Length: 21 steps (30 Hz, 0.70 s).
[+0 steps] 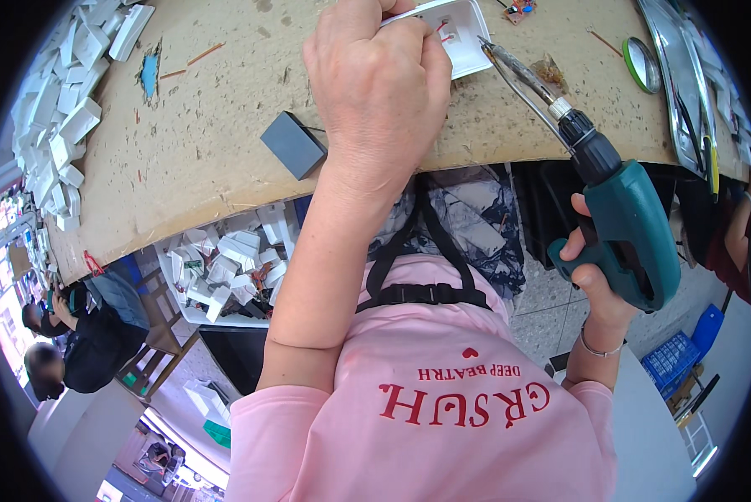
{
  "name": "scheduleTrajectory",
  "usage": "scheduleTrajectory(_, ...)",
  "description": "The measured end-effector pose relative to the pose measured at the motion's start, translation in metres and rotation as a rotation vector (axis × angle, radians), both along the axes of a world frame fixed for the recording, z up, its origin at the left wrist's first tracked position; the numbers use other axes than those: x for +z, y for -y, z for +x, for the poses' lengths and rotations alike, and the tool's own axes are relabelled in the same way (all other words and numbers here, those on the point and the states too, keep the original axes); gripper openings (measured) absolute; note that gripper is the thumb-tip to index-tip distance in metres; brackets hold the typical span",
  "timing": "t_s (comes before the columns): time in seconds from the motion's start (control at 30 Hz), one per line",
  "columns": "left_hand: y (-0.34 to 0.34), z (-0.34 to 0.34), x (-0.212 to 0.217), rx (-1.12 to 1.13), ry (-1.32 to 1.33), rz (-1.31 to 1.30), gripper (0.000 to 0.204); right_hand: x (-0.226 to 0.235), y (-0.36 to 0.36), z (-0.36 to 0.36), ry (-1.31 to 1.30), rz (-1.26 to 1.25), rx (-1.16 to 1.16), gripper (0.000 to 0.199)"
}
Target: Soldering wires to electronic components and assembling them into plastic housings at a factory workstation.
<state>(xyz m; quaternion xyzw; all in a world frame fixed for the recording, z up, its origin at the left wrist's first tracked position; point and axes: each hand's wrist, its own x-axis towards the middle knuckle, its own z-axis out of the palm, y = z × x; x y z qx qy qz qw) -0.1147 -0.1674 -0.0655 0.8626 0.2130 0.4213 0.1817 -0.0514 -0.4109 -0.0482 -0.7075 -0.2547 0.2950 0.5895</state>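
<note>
My left hand (379, 84) is closed on a white plastic housing (469, 67), with its fingertips partly hidden behind the knuckles. Small red wire ends show inside the open housing. My right hand (597, 289) wraps round the handle of a dark green soldering gun (643, 226). The gun's metal tip points up and left, close by the right rim of the housing; whether they touch I cannot tell. Beside my left wrist, a dark grey box (294, 145) with a thin dark lead lies near the table's edge.
White plastic housings (74, 125) are heaped at the table's left. A white bin (174, 293) of similar pieces and wires stands below. On the right are a green-rimmed round object (641, 65) and a metal tray (672, 92). Other people (99, 335) sit left and right.
</note>
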Motion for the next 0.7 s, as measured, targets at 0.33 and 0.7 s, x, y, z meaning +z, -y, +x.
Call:
scheduleTrajectory(0.33,-0.021,0.023,-0.031,-0.309,0.701,0.07,0.006,-0.001,-0.002,0.0,-0.007,0.041,-0.008,0.073)
scheduleTrajectory(0.7,-0.006,-0.001,0.004,-0.01,0.044,-0.291,0.006,-0.007,0.0,0.006,0.049,0.176,0.035,0.067)
